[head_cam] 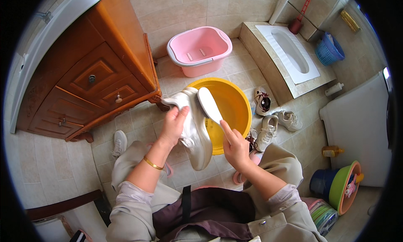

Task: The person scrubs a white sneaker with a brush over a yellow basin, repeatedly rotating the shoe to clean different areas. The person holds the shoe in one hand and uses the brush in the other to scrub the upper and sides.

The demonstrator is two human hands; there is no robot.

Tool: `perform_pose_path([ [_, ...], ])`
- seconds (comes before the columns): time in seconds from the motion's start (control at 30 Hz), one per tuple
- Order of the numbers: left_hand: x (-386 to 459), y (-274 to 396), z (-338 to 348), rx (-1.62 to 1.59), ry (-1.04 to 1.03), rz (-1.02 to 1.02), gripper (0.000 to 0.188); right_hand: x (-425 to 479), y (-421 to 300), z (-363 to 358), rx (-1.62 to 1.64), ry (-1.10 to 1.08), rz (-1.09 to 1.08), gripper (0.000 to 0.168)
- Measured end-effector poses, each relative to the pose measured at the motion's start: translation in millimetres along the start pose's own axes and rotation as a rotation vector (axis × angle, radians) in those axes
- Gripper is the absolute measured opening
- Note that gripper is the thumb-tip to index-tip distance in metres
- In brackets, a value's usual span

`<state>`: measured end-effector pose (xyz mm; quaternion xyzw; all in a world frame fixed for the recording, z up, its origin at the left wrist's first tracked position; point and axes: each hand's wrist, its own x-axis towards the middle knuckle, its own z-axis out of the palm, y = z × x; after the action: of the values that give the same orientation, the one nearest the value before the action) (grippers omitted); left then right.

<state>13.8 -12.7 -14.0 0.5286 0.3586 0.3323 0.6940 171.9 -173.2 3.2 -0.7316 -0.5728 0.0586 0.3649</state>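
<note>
My left hand (174, 125) grips a white sneaker (196, 138) by its upper near the ankle opening, with the toe pointing down towards me. My right hand (236, 146) holds the handle of a white scrubbing brush (209, 105). The brush's bristles rest against or very close to the side of the shoe, near the sole. Beneath and beyond both lies a yellow plastic basin (234, 100) on the tiled floor. Part of its left rim is hidden behind the shoe and brush.
A pink foot tub (204, 67) stands beyond the basin, an orange-brown wooden cabinet (122, 65) at left. Sneakers (267, 131) lie right of the basin, another sneaker (119, 144) at left. A raised squat toilet (291, 53) is at upper right; stacked basins (341, 188) stand at lower right.
</note>
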Motion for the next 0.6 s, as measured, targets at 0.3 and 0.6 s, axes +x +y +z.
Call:
perform_pose_path([
  [0.3,-9,0,4,-0.074,-0.083,-0.032,0.029,43,68,35,-0.004,-0.223,0.55,0.045],
  [0.6,-3,15,-13,-0.252,-0.021,-0.025,0.078,3,115,72,-0.222,-0.611,0.625,0.039],
])
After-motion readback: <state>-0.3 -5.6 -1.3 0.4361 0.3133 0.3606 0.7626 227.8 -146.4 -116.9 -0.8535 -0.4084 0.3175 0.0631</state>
